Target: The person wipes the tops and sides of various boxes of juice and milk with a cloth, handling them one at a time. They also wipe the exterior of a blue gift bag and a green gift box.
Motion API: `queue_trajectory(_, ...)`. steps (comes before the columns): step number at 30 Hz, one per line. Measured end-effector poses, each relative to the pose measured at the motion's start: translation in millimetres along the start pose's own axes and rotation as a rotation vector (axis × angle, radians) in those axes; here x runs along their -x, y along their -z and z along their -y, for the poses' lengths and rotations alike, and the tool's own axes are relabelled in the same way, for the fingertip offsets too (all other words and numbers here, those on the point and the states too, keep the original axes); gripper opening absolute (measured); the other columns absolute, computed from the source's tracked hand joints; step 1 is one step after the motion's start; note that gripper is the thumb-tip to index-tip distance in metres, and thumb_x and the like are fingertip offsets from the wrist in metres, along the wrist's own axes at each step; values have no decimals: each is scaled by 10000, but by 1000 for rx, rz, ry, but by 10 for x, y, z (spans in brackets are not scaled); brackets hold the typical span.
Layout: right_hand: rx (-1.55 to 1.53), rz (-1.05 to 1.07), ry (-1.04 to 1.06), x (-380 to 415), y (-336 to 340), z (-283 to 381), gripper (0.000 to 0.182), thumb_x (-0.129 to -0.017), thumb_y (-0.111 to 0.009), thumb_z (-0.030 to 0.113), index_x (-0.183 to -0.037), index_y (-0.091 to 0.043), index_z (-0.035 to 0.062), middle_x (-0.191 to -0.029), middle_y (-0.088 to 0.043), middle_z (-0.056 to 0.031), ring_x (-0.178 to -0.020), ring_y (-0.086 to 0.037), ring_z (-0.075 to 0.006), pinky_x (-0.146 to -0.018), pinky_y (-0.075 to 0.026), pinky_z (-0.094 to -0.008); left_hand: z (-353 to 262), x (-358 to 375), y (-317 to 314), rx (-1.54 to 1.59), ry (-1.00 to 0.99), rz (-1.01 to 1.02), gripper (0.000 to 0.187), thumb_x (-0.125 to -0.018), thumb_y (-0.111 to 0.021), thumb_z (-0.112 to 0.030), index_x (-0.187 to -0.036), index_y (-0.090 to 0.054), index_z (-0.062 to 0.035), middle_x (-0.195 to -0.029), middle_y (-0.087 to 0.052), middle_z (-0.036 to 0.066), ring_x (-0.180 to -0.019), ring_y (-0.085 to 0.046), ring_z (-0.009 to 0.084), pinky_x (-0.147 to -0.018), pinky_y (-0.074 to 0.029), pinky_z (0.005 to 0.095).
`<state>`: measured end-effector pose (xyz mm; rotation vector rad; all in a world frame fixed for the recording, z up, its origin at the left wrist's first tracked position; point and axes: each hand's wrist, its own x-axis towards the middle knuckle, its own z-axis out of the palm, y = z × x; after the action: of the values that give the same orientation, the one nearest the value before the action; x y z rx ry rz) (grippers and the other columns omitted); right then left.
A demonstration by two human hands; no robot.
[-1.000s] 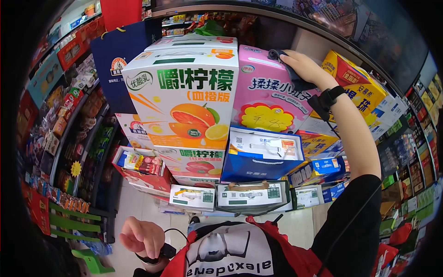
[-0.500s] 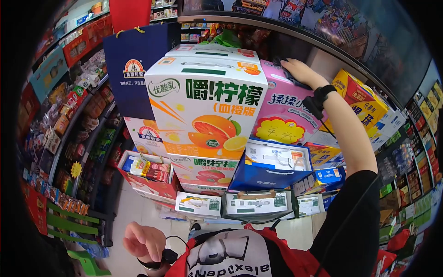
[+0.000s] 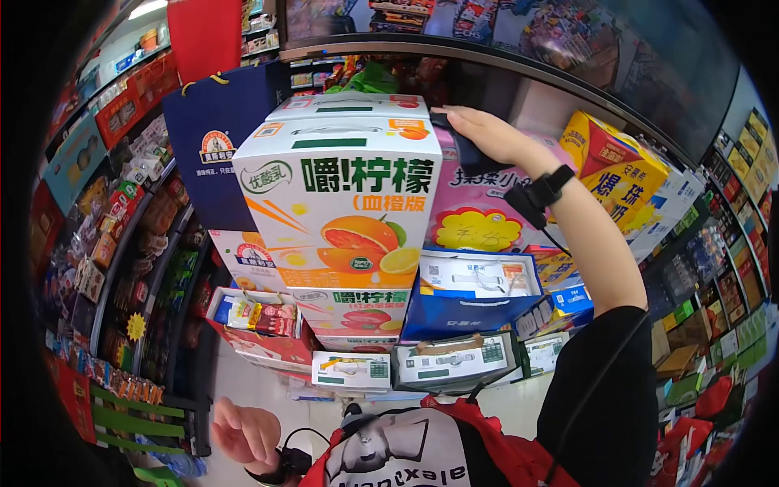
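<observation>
My right hand [image 3: 485,136] reaches over the pink box [image 3: 479,199], its fingers closed around a dark cloth [image 3: 480,162] that hangs against the box's upper front. Its fingertips are near the top right edge of the large white and orange juice box [image 3: 345,174]. Low on the left is my left hand [image 3: 245,434], with loosely bent fingers and nothing in them, away from the boxes. A yellow price sign [image 3: 475,230] sits on the pink box's front.
Below stand a blue gift bag [image 3: 471,315], a red box of snacks [image 3: 264,341] and white cartons [image 3: 351,370]. A navy bag [image 3: 213,146] is left, yellow boxes [image 3: 621,174] right. A large screen [image 3: 519,40] overhangs the back; shelves flank both sides.
My right hand has moved left along the pink box's top towards the juice box, and the dark cloth now hangs lower at the front. The view has shifted slightly.
</observation>
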<state>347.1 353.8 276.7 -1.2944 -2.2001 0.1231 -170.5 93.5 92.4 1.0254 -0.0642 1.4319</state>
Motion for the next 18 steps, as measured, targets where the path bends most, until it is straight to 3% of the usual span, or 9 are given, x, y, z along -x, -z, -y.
queue_trajectory(5, 229, -62, -215, 787, 331, 136, 536, -1064, -473, 469, -1445, -587, 109, -1462, -583, -177, -1374, -525, -340, -1146, -407, -402, 144, -79, -100, 7, 37, 11, 384, -1133, -326, -412, -1048, -443, -56, -553, -628, 89, -347, -552, 178, -326, -348, 263)
queue_trajectory(8, 495, -205, -352, 1171, 362, 16, 519, -1020, -552, 444, -1408, -618, 107, -1419, -615, -179, -1351, -551, -331, -1157, -393, -420, 236, -126, -194, 1, 81, 49, 390, -1131, -329, -423, -1055, -446, -60, -575, -638, 100, -359, -556, 180, -332, -354, 266)
queue_trajectory(10, 713, -483, -195, 1376, 178, -199, 545, -981, -608, 387, -1455, -572, 119, -1498, -538, -189, -1413, -477, -361, -1199, -312, -518, 291, -134, -282, -25, 95, 22, 393, -1130, -333, -426, -1057, -449, -58, -588, -644, 105, -365, -559, 181, -334, -357, 266)
queue_trajectory(11, 708, -477, -196, 1429, 46, -226, 545, -981, -608, 387, -1455, -572, 119, -1498, -538, -189, -1413, -477, -361, -1199, -312, -518, 310, -134, -316, -55, 108, 2, 396, -1130, -337, -429, -1060, -452, -57, -601, -649, 111, -371, -563, 182, -335, -360, 266)
queue_trajectory(13, 921, -742, -160, 1437, -286, -235, 616, -978, -614, 351, -1534, -472, 125, -1611, -384, -206, -1487, -341, -421, -1213, -194, -635, 337, -125, -360, -55, 112, 7, 391, -1129, -349, -422, -1060, -458, -52, -622, -655, 121, -384, -572, 187, -339, -369, 268)
queue_trajectory(14, 844, -737, -168, 1430, -422, -308, 689, -973, -623, 338, -1586, -386, 133, -1682, -238, -203, -1546, -201, -444, -1199, -122, -699, 341, -123, -395, -42, 113, 8, 386, -1129, -357, -413, -1056, -459, -47, -644, -659, 129, -387, -575, 193, -335, -370, 271)
queue_trajectory(18, 799, -855, -153, 1239, -751, -368, 722, -942, -669, 355, -1579, -402, 145, -1698, -218, -190, -1583, -124, -420, -1193, -91, -723, 310, -56, -451, -5, 102, -32, 371, -1127, -378, -386, -1046, -459, -33, -744, -669, 152, -406, -594, 215, -323, -363, 277)
